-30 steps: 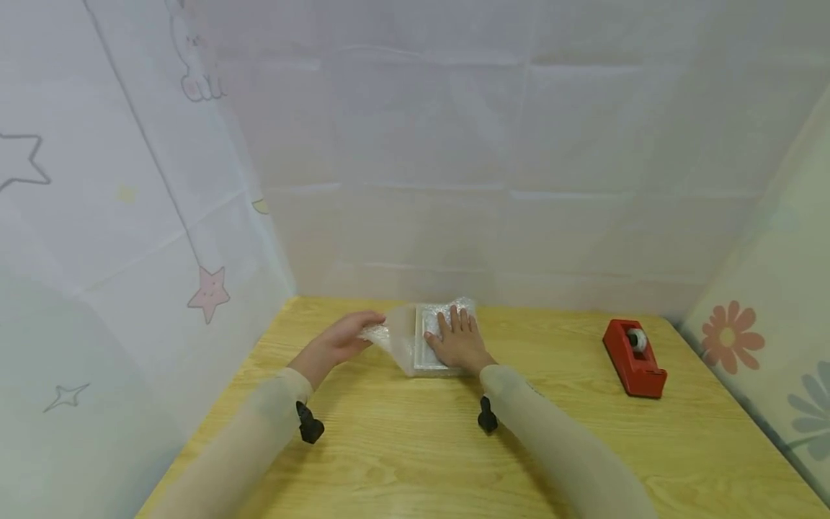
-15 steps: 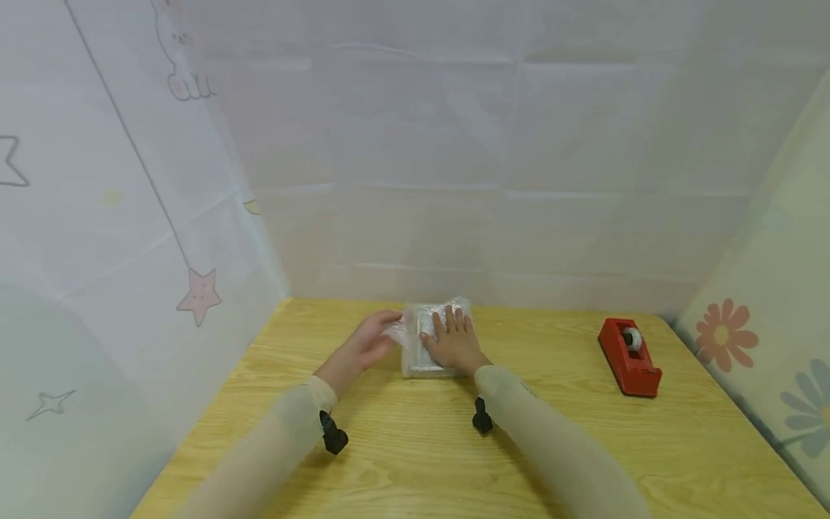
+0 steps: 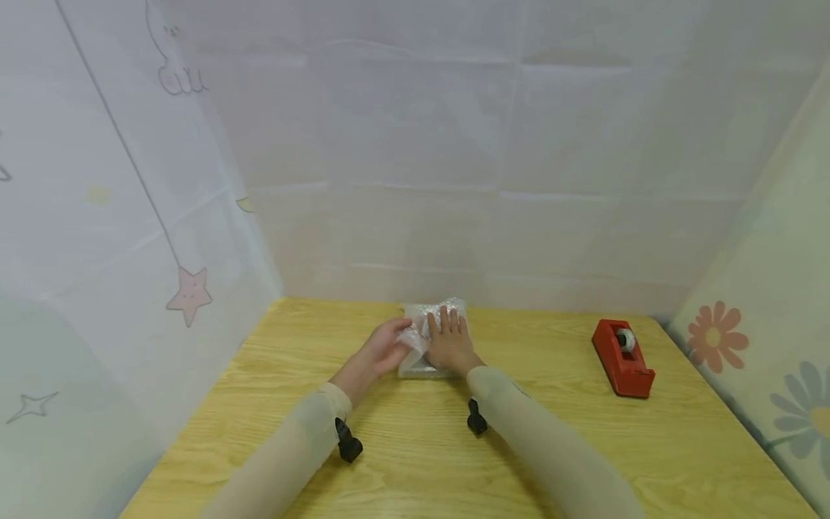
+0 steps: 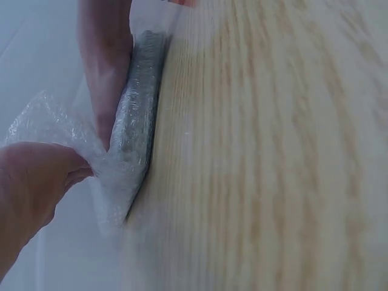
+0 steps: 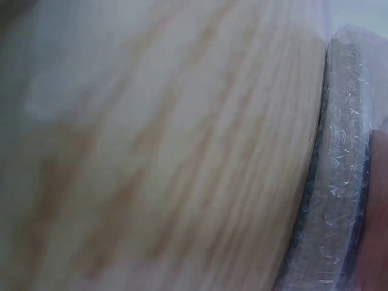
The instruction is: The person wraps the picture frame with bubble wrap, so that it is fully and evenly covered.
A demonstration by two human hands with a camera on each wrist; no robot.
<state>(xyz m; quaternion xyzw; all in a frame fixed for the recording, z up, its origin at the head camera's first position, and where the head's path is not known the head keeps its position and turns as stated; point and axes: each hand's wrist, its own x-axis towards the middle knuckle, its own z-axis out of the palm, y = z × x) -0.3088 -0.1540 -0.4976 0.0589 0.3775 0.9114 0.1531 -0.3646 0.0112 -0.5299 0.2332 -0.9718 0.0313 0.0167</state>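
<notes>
A flat rectangular picture frame lies on the table near the back edge, with bubble wrap [image 3: 415, 310] around it; little of the frame itself shows now. Its wrapped side [image 4: 137, 115] appears in the left wrist view. My left hand [image 3: 385, 347] pinches a loose flap of the bubble wrap [image 4: 54, 124] between thumb and fingers, holding it up over the frame's left part. My right hand [image 3: 450, 347] presses on top of the wrapped frame, fingers straight and spread. In the right wrist view, the near side of the wrapped frame [image 5: 339, 157] stands beside that hand's edge.
A red tape dispenser [image 3: 624, 360] with a roll of clear tape [image 3: 626, 340] stands on the right of the wooden table [image 3: 402, 461]. Patterned cloth walls [image 3: 402, 166] close off the back and both sides. Black wrist cameras sit on both sleeves.
My left hand has moved right, folding the bubble wrap flap from beside the frame over its left part. The right hand stays pressed on top. The head view has shifted slightly.
</notes>
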